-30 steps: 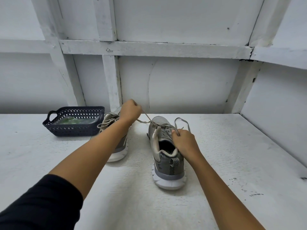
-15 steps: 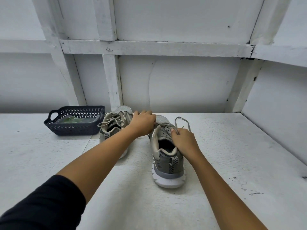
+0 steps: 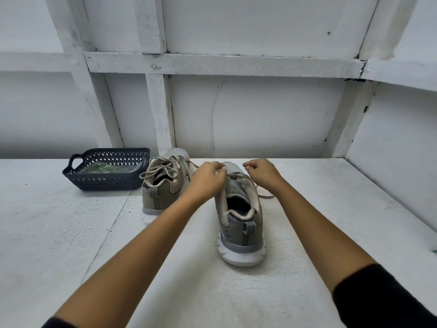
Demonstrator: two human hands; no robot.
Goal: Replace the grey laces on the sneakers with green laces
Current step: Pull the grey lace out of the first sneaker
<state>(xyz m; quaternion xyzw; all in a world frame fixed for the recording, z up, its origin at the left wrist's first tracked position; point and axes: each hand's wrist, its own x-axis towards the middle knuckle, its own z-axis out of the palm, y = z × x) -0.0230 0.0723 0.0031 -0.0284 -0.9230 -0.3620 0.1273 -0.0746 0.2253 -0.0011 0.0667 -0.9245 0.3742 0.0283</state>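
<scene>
Two grey sneakers stand heel-toward-me on the white table. The right sneaker has its grey lace undone, one end trailing onto the table to its right. My left hand and my right hand hover over its laced front, each pinching the lace with closed fingers. The left sneaker still has its grey lace tied in a bow. The green laces lie in a clear wrapper inside the dark basket.
The basket sits at the far left of the table, just left of the left sneaker. A white panelled wall rises right behind the shoes, and a side wall closes the table on the right.
My left hand came down from pulling the lace up and left, back onto the shoe's front. My right hand moved from the shoe's collar forward to the laces; a lace end now lies on the table.
</scene>
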